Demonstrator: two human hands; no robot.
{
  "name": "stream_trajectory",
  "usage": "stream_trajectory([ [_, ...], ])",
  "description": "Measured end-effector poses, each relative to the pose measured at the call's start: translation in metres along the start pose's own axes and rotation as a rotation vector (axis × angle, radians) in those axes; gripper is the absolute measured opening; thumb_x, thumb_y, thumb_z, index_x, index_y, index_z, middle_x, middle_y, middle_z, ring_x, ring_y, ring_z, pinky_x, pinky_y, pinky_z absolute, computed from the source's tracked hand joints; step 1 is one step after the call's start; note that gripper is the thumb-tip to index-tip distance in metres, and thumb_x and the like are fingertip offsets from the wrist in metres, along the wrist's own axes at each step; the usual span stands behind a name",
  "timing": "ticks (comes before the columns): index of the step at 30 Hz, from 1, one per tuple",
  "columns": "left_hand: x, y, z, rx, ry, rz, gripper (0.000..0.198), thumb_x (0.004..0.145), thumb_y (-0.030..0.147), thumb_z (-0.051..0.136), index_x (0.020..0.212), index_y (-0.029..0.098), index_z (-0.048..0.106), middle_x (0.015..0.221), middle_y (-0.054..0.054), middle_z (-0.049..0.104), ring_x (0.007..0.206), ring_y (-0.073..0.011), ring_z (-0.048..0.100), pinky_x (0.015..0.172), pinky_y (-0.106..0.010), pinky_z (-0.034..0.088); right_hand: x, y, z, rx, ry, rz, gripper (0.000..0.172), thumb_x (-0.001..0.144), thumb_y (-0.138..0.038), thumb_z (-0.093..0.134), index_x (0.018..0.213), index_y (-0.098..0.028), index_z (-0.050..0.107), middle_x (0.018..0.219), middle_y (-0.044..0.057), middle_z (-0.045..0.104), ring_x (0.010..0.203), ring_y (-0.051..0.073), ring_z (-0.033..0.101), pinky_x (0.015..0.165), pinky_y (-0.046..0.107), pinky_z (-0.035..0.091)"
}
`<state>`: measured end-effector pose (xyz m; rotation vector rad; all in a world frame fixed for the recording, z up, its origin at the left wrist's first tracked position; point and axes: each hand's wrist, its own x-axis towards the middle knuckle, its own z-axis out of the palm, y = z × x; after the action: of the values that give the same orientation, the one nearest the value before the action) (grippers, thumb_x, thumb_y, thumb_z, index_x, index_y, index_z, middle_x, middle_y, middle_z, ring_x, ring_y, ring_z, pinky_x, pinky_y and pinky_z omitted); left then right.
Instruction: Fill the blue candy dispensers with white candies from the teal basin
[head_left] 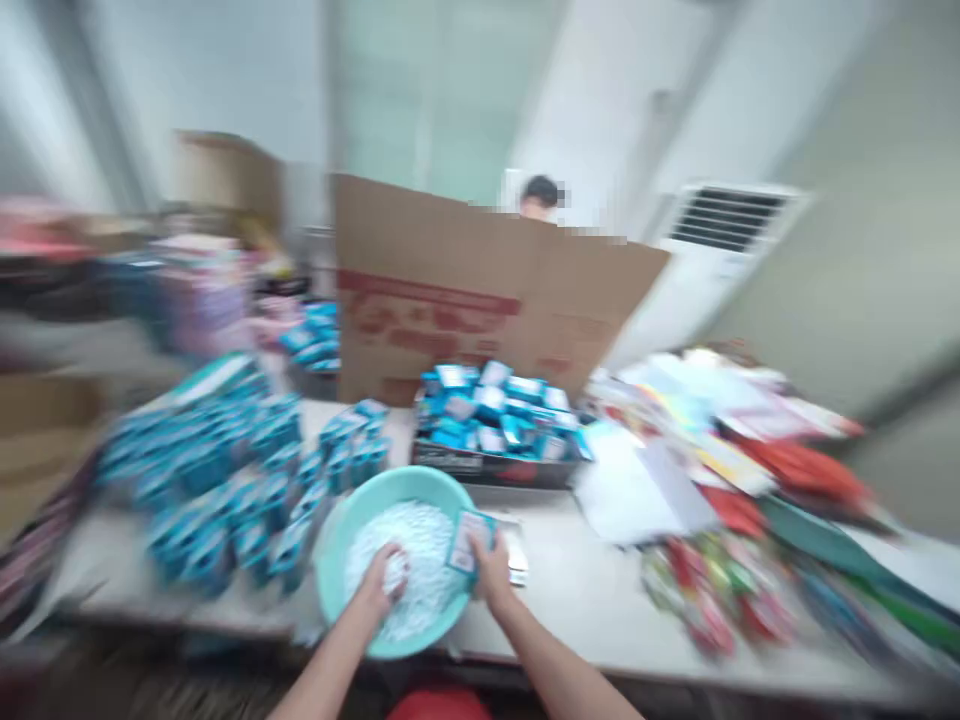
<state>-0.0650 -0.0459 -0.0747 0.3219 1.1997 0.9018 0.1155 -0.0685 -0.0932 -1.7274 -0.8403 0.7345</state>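
A mint-green basin (330, 565) stands at the table's front edge, filled with small white pieces (420, 560) too blurred to identify. My left hand (381, 582) is down in the basin, its fingers curled round some of these white pieces. Over the basin's right rim, my right hand (491, 562) grips a small blue-and-white box (465, 540) between thumb and fingers. Just right of that hand lies a white object (516, 552), partly hidden by it. Behind the basin, a shallow dark tray (487, 468) holds a heap of similar blue-and-white boxes (491, 405).
Rows of blue boxes (217, 480) cover the table's left side. A tall cardboard sheet (450, 240) stands behind the tray, with a person's head (540, 195) above it. Papers (637, 490) and colourful packets (712, 590) lie to the right.
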Motion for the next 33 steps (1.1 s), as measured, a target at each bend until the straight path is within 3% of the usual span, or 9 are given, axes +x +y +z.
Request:
stream_trajectory([
  [2, 0.023, 0.004, 0.002, 0.114, -0.071, -0.131, 0.024, 0.081, 0.016, 0.044, 0.057, 0.016, 0.045, 0.041, 0.003, 0.047, 0.030, -0.0077, 0.041, 0.033, -0.014, 0.027, 0.011, 0.002, 0.009, 0.067, 0.083, -0.005, 0.037, 0.052, -0.046, 0.066, 0.077, -0.020, 0.057, 0.078, 0.005, 0.068, 0.076, 0.024, 0.063, 0.072, 0.034, 0.050],
  [4, 0.046, 0.003, 0.004, 0.031, 0.015, -0.286, 0.016, 0.074, 0.013, 0.050, 0.058, 0.016, 0.048, 0.042, 0.001, 0.049, 0.030, -0.0103, 0.043, 0.029, -0.015, 0.027, 0.021, 0.008, 0.012, 0.098, 0.142, -0.005, 0.030, 0.053, -0.037, 0.069, 0.074, -0.020, 0.057, 0.072, 0.002, 0.066, 0.069, 0.021, 0.062, 0.066, 0.032, 0.049],
  [7, 0.062, -0.003, 0.004, -0.015, -0.011, -0.374, 0.010, 0.066, 0.009, 0.054, 0.060, 0.016, 0.050, 0.045, -0.001, 0.050, 0.030, -0.0115, 0.042, 0.026, -0.016, 0.024, 0.023, 0.016, 0.014, 0.044, 0.162, -0.023, 0.028, 0.058, -0.034, 0.069, 0.077, -0.021, 0.054, 0.072, -0.001, 0.063, 0.067, 0.018, 0.056, 0.063, 0.028, 0.046],
  [14, 0.057, -0.002, 0.007, -0.025, -0.051, -0.433, 0.003, 0.067, 0.013, 0.052, 0.066, 0.016, 0.052, 0.051, -0.003, 0.055, 0.034, -0.0110, 0.045, 0.028, -0.015, 0.025, 0.013, 0.015, 0.016, -0.099, 0.209, -0.061, 0.030, 0.066, -0.042, 0.066, 0.079, -0.021, 0.049, 0.067, -0.002, 0.057, 0.061, 0.014, 0.048, 0.058, 0.026, 0.040],
  [19, 0.058, -0.006, 0.004, -0.019, -0.073, -0.445, 0.009, 0.063, 0.014, 0.057, 0.063, 0.017, 0.048, 0.048, 0.001, 0.051, 0.033, -0.0096, 0.043, 0.029, -0.015, 0.025, 0.009, 0.013, 0.017, -0.084, 0.223, -0.068, 0.033, 0.067, -0.045, 0.064, 0.081, -0.020, 0.048, 0.069, -0.001, 0.058, 0.061, 0.015, 0.051, 0.060, 0.026, 0.040],
  [24, 0.058, -0.009, 0.000, -0.056, -0.095, -0.458, 0.010, 0.068, 0.015, 0.055, 0.064, 0.017, 0.046, 0.046, 0.002, 0.049, 0.030, -0.0086, 0.040, 0.028, -0.014, 0.023, 0.005, 0.012, 0.017, -0.102, 0.220, -0.071, 0.031, 0.068, -0.046, 0.062, 0.081, -0.021, 0.049, 0.069, 0.000, 0.059, 0.062, 0.016, 0.052, 0.060, 0.027, 0.040],
  [29, 0.062, -0.011, -0.004, -0.074, -0.037, -0.501, 0.013, 0.074, 0.018, 0.054, 0.064, 0.018, 0.045, 0.044, 0.003, 0.047, 0.029, -0.0082, 0.039, 0.028, -0.014, 0.021, 0.000, 0.011, 0.019, -0.117, 0.226, -0.065, 0.030, 0.069, -0.044, 0.061, 0.083, -0.020, 0.051, 0.073, 0.002, 0.062, 0.065, 0.018, 0.054, 0.062, 0.029, 0.043],
  [33, 0.068, -0.014, -0.013, -0.096, -0.058, -0.500, 0.017, 0.069, 0.018, 0.060, 0.067, 0.019, 0.044, 0.046, 0.004, 0.047, 0.031, -0.0075, 0.040, 0.029, -0.015, 0.023, -0.003, 0.009, 0.018, -0.082, 0.166, -0.047, 0.031, 0.068, -0.043, 0.062, 0.086, -0.020, 0.052, 0.078, 0.004, 0.063, 0.070, 0.020, 0.057, 0.065, 0.030, 0.044],
])
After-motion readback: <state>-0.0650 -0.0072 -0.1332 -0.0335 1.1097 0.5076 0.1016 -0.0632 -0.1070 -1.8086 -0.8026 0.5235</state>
